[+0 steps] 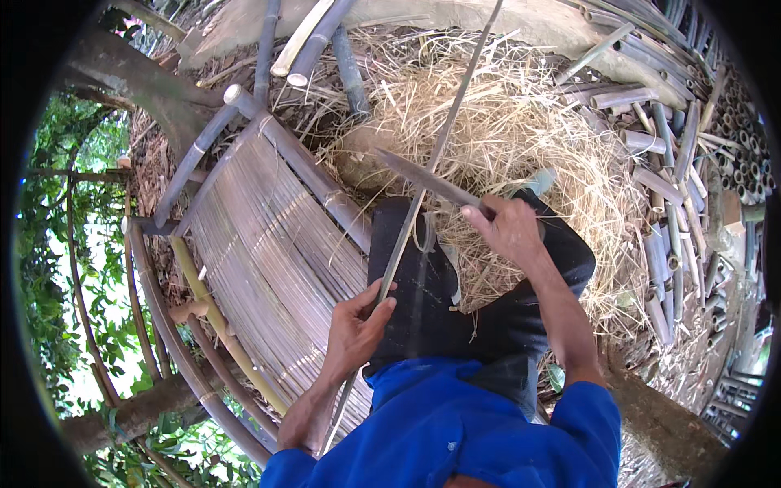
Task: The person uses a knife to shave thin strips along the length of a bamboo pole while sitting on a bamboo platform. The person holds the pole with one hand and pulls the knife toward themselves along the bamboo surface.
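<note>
My left hand is closed round a long, thin bamboo strip, which slants from beside my left forearm up to the top of the view. In my right hand is the handle of a large knife. Its blade points to the upper left and crosses the strip above my lap; whether the edge touches the strip I cannot tell. A thin curled shaving hangs by the strip, over my dark trousers.
Beside my left leg is a slatted bamboo bench with a pole frame. Pale shavings are heaped around my feet. Cut bamboo poles lie piled on the right, with stacked tube ends beyond. A log lies at lower right.
</note>
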